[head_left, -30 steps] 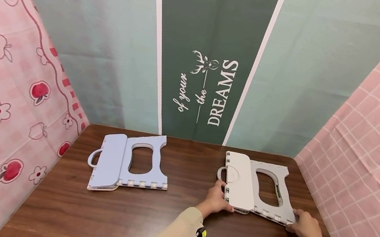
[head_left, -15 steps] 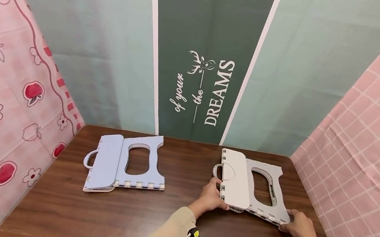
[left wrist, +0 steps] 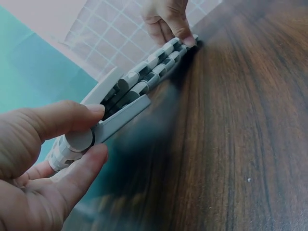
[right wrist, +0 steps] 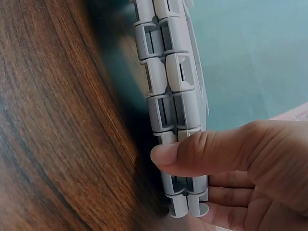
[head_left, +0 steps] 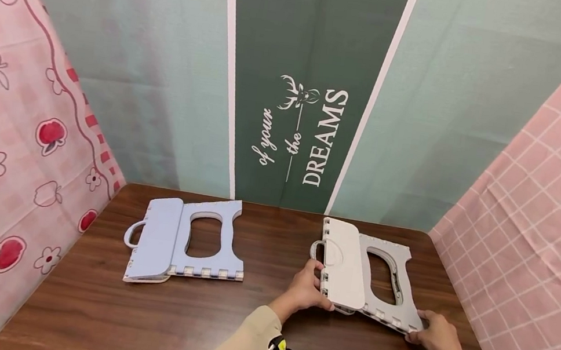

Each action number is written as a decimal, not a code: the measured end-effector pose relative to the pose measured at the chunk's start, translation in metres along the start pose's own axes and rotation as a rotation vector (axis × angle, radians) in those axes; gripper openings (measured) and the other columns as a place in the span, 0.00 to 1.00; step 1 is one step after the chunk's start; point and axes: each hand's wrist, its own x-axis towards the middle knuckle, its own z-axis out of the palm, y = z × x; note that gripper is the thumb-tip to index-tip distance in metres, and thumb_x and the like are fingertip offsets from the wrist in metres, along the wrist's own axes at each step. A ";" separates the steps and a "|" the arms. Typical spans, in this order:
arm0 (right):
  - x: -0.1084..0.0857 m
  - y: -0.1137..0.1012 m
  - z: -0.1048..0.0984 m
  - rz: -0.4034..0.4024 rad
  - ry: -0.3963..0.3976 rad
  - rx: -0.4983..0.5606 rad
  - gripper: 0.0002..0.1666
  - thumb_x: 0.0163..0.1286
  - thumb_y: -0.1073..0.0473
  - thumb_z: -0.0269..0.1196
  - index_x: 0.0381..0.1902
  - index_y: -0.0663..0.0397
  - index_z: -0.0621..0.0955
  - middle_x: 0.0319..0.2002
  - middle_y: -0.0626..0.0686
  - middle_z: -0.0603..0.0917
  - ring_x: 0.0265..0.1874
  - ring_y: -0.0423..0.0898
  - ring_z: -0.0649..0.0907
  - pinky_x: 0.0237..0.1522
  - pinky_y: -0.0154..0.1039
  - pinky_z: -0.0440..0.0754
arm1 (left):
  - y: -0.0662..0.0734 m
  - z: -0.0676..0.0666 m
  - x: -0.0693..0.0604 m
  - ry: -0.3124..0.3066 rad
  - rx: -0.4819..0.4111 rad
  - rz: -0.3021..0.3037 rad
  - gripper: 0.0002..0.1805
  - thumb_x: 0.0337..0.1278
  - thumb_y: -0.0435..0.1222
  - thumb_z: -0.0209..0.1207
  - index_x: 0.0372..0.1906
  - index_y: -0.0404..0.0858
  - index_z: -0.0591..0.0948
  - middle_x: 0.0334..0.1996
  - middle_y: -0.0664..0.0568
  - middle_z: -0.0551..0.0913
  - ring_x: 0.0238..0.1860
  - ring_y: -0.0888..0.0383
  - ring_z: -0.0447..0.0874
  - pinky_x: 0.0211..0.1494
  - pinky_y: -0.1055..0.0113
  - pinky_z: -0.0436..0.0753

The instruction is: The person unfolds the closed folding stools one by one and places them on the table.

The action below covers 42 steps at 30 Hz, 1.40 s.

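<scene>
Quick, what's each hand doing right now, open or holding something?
Left hand: closed, holding the white folding stool at its seat end.
Right hand: closed, gripping the same stool's leg end.

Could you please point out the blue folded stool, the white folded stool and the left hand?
Blue folded stool [head_left: 159, 239], head view, on its flat panel.
White folded stool [head_left: 349, 274], head view, on its flat panel.
Left hand [head_left: 304, 290], head view, on the back of the hand.
</scene>
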 end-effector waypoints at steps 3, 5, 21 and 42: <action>0.000 -0.001 0.002 -0.012 0.009 0.003 0.43 0.37 0.55 0.76 0.47 0.77 0.74 0.43 0.76 0.75 0.41 0.75 0.73 0.43 0.62 0.69 | 0.002 -0.002 -0.001 0.005 0.018 0.000 0.43 0.15 0.26 0.78 0.48 0.41 0.67 0.23 0.55 0.77 0.25 0.62 0.74 0.32 0.69 0.74; -0.001 -0.001 0.003 -0.020 0.010 0.005 0.43 0.37 0.55 0.76 0.47 0.77 0.74 0.42 0.76 0.75 0.41 0.74 0.73 0.43 0.62 0.69 | 0.002 -0.004 -0.002 0.006 0.031 -0.002 0.44 0.15 0.26 0.78 0.48 0.42 0.67 0.24 0.55 0.76 0.25 0.61 0.73 0.32 0.68 0.74; -0.001 -0.009 0.008 -0.056 0.028 0.034 0.44 0.35 0.53 0.77 0.48 0.75 0.75 0.41 0.72 0.78 0.40 0.67 0.76 0.42 0.59 0.71 | 0.012 -0.018 -0.009 0.003 0.034 0.024 0.46 0.16 0.26 0.78 0.53 0.38 0.67 0.24 0.53 0.76 0.24 0.62 0.74 0.28 0.69 0.75; 0.000 -0.025 0.013 -0.077 0.020 0.061 0.42 0.36 0.54 0.76 0.49 0.72 0.77 0.41 0.69 0.79 0.39 0.65 0.76 0.41 0.59 0.71 | 0.023 -0.032 -0.018 0.042 0.039 0.075 0.45 0.16 0.26 0.78 0.52 0.37 0.68 0.22 0.54 0.76 0.20 0.63 0.74 0.25 0.69 0.75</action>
